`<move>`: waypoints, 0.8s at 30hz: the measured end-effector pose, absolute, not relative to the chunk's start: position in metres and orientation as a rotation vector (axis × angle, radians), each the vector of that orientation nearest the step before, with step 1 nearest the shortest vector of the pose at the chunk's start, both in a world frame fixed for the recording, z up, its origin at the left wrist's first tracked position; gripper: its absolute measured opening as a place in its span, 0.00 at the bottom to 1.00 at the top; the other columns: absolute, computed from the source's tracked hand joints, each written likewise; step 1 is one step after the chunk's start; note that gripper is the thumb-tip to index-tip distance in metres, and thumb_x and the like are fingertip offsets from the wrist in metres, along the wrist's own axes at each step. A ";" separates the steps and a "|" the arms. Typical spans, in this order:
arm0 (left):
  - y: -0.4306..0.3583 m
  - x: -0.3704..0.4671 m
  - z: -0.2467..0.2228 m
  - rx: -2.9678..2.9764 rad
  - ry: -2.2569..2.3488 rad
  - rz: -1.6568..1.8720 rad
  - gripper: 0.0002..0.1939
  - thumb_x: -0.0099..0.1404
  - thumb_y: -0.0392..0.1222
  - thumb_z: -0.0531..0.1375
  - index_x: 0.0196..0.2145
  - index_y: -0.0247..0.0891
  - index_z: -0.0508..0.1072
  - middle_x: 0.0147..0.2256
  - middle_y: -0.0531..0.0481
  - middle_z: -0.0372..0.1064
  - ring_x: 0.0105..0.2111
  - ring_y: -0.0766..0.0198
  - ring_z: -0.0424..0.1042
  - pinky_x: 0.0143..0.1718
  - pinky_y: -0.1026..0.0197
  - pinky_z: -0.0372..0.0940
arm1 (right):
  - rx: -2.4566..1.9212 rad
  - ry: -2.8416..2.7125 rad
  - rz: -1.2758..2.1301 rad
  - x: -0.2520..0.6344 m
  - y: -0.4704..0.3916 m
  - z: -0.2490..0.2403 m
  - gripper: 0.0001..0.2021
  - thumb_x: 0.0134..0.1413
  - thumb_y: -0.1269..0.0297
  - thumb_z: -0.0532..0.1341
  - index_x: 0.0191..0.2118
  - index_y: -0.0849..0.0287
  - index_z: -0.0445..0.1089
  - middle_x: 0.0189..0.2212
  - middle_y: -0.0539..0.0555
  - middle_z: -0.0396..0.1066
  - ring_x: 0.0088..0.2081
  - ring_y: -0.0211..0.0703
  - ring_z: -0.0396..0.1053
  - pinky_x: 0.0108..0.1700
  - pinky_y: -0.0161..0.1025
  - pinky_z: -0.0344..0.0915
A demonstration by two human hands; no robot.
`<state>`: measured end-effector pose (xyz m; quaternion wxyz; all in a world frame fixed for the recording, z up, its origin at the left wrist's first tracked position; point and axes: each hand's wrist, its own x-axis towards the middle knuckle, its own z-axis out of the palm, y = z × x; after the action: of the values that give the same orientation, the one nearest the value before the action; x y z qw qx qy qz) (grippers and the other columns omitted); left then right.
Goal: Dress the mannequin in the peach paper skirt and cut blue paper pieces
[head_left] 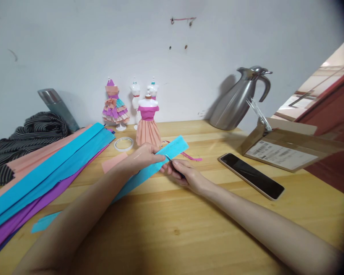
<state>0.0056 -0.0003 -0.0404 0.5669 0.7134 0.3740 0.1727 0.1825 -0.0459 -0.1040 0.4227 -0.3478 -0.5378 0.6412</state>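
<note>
A long strip of blue crepe paper [176, 147] runs slantwise over the table, with my left hand [141, 157] closed on it near its far end. My right hand [186, 173] grips a pair of scissors [168, 158], whose dark blades lie at the strip's edge beside my left fingertips. Most of the scissors' handle is hidden by my fingers. Just behind my hands stands a small dress form [148, 124] in a magenta top and a pleated peach skirt. A roll of tape [124, 144] and a peach paper piece [113, 162] lie left of my left hand.
Folded crepe paper [74, 156] in blue, peach and purple covers the left side, beside a striped cloth [40, 128] and a bottle [59, 109]. More dress forms [116, 107] stand behind. At right are a phone [251, 175], a cardboard box [283, 149] and a metal jug [236, 99].
</note>
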 end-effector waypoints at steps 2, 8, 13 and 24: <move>-0.001 0.006 -0.040 1.680 0.883 0.405 0.11 0.56 0.41 0.57 0.27 0.33 0.77 0.29 0.47 0.77 0.32 0.62 0.76 0.38 0.64 0.69 | -0.885 -1.350 1.609 0.183 -0.046 -0.104 0.22 0.52 0.43 0.56 0.26 0.59 0.61 0.13 0.41 0.46 0.14 0.29 0.39 0.16 0.32 0.35; -0.002 0.005 -0.039 1.711 0.910 0.404 0.12 0.55 0.42 0.57 0.27 0.33 0.78 0.28 0.47 0.77 0.32 0.61 0.76 0.36 0.65 0.69 | -0.893 -1.353 1.608 0.183 -0.044 -0.107 0.22 0.51 0.41 0.57 0.25 0.59 0.60 0.13 0.40 0.45 0.14 0.29 0.38 0.15 0.32 0.34; -0.002 0.005 -0.039 1.727 0.904 0.391 0.12 0.55 0.43 0.57 0.27 0.33 0.77 0.28 0.48 0.77 0.31 0.62 0.75 0.34 0.66 0.68 | -0.892 -1.349 1.616 0.183 -0.044 -0.108 0.23 0.50 0.41 0.57 0.25 0.59 0.61 0.13 0.41 0.45 0.14 0.28 0.38 0.16 0.32 0.34; -0.004 0.005 -0.036 1.748 0.942 0.408 0.12 0.55 0.43 0.58 0.27 0.33 0.79 0.27 0.47 0.77 0.29 0.62 0.75 0.29 0.66 0.67 | -0.866 -1.295 1.638 0.182 -0.044 -0.110 0.22 0.50 0.42 0.59 0.25 0.59 0.61 0.13 0.41 0.45 0.14 0.28 0.38 0.16 0.31 0.34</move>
<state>0.0047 -0.0037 -0.0357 0.5286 0.7320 0.3946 0.1707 0.1821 -0.0435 -0.1104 0.4267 -0.3465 -0.5181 0.6553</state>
